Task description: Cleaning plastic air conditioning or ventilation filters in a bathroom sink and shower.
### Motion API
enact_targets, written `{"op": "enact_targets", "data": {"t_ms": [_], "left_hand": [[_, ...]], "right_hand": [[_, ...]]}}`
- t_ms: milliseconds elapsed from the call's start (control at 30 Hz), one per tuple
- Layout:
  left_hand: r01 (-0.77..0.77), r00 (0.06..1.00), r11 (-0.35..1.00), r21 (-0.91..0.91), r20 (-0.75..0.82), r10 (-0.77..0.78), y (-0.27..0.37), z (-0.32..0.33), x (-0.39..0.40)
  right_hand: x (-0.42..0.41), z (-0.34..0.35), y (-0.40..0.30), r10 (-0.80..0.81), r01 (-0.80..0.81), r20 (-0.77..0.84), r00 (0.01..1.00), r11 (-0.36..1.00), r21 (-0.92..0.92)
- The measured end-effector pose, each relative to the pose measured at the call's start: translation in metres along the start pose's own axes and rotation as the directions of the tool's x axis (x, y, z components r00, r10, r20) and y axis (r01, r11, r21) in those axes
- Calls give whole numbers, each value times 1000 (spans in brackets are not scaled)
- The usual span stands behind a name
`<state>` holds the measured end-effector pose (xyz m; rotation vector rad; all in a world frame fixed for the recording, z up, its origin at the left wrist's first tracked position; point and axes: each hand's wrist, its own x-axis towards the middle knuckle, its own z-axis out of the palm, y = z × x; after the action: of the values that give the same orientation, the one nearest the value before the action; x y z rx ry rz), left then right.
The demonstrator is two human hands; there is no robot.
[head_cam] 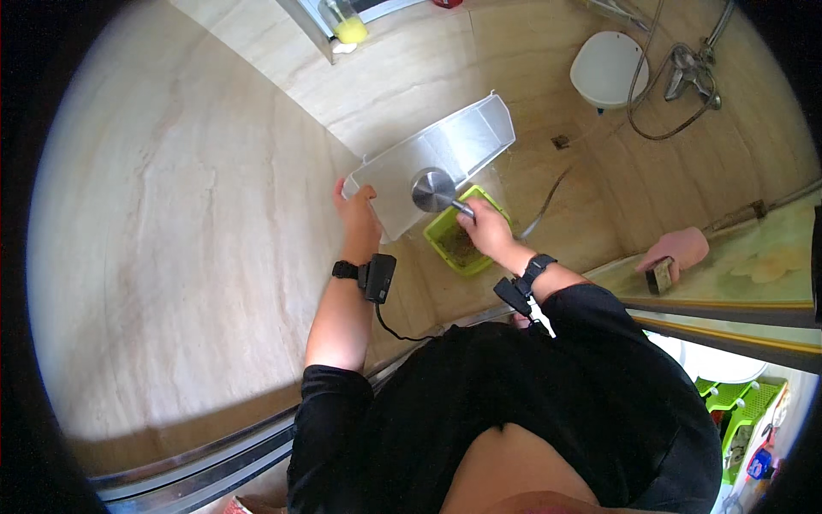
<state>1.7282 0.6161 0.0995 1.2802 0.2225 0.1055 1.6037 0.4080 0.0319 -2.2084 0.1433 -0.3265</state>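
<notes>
My left hand grips the near left end of a long translucent plastic bin, which is tilted with its open side facing me. In my right hand is the short handle of a round metal utensil. Its shiny disc overlaps the bin in the view; whether it touches the bin I cannot tell. Directly below my right hand stands a lime-green plastic basket, with dark brownish matter at its bottom. Each wrist wears a black strap with a small device.
A floor drain lies near a thin hose. A white plastic basin-like object leans at the wall beside the shower mixer. A bottle of yellow liquid stands on the window ledge. A patterned door panel bounds the right.
</notes>
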Motion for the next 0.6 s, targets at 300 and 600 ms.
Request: {"op": "enact_targets", "data": {"t_ms": [300, 600], "left_hand": [[-260, 965, 937, 234, 43, 257, 3, -1, 1], [-334, 941, 900, 282, 40, 336, 19, 8, -7]], "right_hand": [[-5, 15, -24, -99, -51, 286, 953, 878, 475], [4, 9, 11, 179, -168, -50, 983, 970, 175]]}}
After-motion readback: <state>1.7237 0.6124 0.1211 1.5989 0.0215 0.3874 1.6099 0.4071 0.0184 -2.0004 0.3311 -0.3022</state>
